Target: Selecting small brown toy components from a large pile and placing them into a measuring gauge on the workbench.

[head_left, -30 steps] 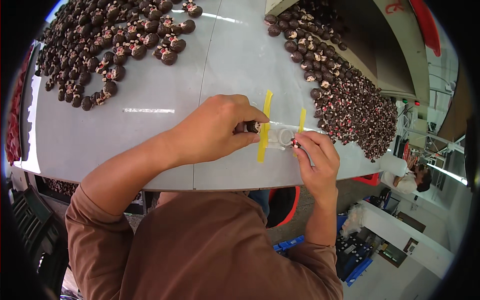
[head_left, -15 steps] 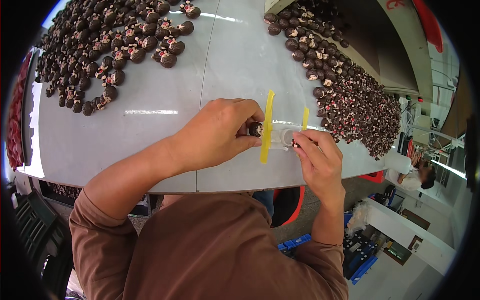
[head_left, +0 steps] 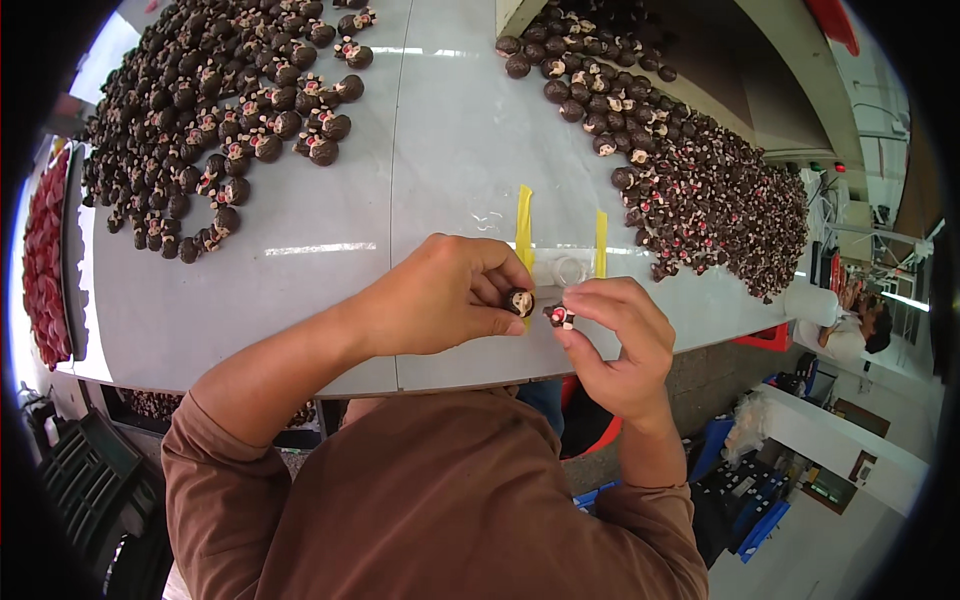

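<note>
My left hand (head_left: 455, 297) is closed round a dark brown figurine head (head_left: 520, 302) with a pale face turned up. Between the thumb and fingers of my right hand (head_left: 625, 345) is a small figurine body (head_left: 560, 316), brown with a red and pale patch. A narrow gap separates the two pieces. Just beyond my fingers lies a small clear round dish (head_left: 569, 270) on a transparent sheet, held to the table by yellow tape strips (head_left: 524, 228) on both sides.
Joined brown figurines (head_left: 230, 120) cover the far left of the white table (head_left: 330, 210). Loose round heads (head_left: 590, 95) and a heap of small bodies (head_left: 710, 200) lie at the right. Red pieces fill a tray (head_left: 48, 260) at the left edge. Another person (head_left: 860, 330) sits far right.
My right hand has drawn back from the clear dish with the figurine body, which now shows more fully. Both hands are closer together and nearer my body. The whole view has shifted slightly.
</note>
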A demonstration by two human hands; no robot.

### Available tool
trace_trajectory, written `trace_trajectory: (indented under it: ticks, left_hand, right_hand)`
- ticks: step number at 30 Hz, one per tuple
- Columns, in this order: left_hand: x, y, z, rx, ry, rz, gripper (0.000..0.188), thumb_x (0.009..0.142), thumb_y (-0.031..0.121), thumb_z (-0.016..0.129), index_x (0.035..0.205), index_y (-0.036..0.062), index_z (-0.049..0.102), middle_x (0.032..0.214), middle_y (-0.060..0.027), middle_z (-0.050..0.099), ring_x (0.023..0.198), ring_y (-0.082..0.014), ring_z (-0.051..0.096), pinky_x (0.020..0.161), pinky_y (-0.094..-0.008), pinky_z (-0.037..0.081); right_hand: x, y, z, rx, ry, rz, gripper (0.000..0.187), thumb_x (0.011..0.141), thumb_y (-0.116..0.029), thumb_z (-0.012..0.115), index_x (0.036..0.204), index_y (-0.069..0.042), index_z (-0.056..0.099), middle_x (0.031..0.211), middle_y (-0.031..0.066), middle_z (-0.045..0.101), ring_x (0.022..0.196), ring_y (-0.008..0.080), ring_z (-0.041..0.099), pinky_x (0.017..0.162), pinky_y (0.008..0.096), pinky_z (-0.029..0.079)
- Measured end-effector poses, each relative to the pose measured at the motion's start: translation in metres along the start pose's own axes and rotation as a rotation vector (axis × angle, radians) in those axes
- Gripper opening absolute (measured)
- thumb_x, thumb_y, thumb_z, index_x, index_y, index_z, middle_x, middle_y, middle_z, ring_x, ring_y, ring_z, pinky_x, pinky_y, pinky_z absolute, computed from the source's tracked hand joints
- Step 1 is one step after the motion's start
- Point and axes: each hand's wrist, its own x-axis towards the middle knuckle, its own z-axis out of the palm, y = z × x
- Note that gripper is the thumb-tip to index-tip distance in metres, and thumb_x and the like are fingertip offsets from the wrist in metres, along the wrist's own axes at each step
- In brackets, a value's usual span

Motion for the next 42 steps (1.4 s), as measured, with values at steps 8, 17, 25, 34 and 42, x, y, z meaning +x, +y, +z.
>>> trace_trajectory:
  ticks: [8, 17, 25, 34, 42]
  left_hand:
    - [0.001, -0.005, 0.000, 0.054, -0.034, 0.025, 0.033, 0.091, -0.002, 0.080, 0.122, -0.0066, 0.070, 0.109, -0.0132, 0.078, 0.100, -0.0151, 0.075, 0.093, -0.0308, 0.062]
    - [0.001, -0.005, -0.002, 0.103, -0.030, 0.024, 0.034, 0.090, 0.000, 0.081, 0.123, -0.0057, 0.071, 0.109, -0.0132, 0.078, 0.099, -0.0148, 0.075, 0.090, -0.0308, 0.062]
    - [-0.001, -0.006, 0.004, 0.304, 0.047, 0.206, 0.039, 0.085, 0.002, 0.086, 0.121, -0.0028, 0.072, 0.103, -0.0126, 0.077, 0.092, -0.0193, 0.077, 0.082, -0.0314, 0.064]
    - [0.002, -0.005, 0.012, 0.398, 0.047, 0.442, 0.045, 0.079, 0.012, 0.092, 0.119, 0.0060, 0.074, 0.089, -0.0054, 0.066, 0.070, -0.0166, 0.065, 0.069, -0.0330, 0.059]
    - [0.004, -0.008, 0.003, 0.842, 0.396, 0.702, 0.044, 0.056, 0.018, 0.098, 0.078, 0.0050, 0.063, 0.071, -0.0069, 0.055, 0.060, -0.0256, 0.054, 0.054, -0.0355, 0.044]
  right_hand:
    - [0.003, 0.004, 0.013, -0.024, 0.030, -0.045, 0.034, 0.074, 0.004, 0.084, 0.105, -0.003, 0.074, 0.102, 0.0098, 0.074, 0.087, 0.0287, 0.071, 0.074, 0.0373, 0.057]
    - [0.003, 0.004, 0.013, -0.068, 0.001, -0.073, 0.033, 0.073, 0.005, 0.084, 0.104, -0.002, 0.074, 0.101, 0.0112, 0.073, 0.087, 0.0293, 0.070, 0.074, 0.0379, 0.057]
    - [0.000, 0.008, 0.013, -0.048, -0.046, -0.014, 0.030, 0.075, 0.002, 0.085, 0.103, -0.001, 0.075, 0.101, 0.0122, 0.073, 0.087, 0.0290, 0.070, 0.075, 0.0369, 0.057]
    - [-0.026, 0.016, 0.016, 0.205, 0.030, 0.267, 0.039, 0.087, -0.009, 0.087, 0.116, 0.002, 0.065, 0.107, 0.0156, 0.077, 0.097, 0.0208, 0.075, 0.083, 0.0329, 0.060]
    - [-0.073, 0.062, -0.015, -0.075, 0.458, 0.425, 0.018, 0.095, -0.002, 0.075, 0.111, 0.002, 0.066, 0.093, 0.0034, 0.072, 0.081, 0.0083, 0.063, 0.075, 0.0249, 0.052]
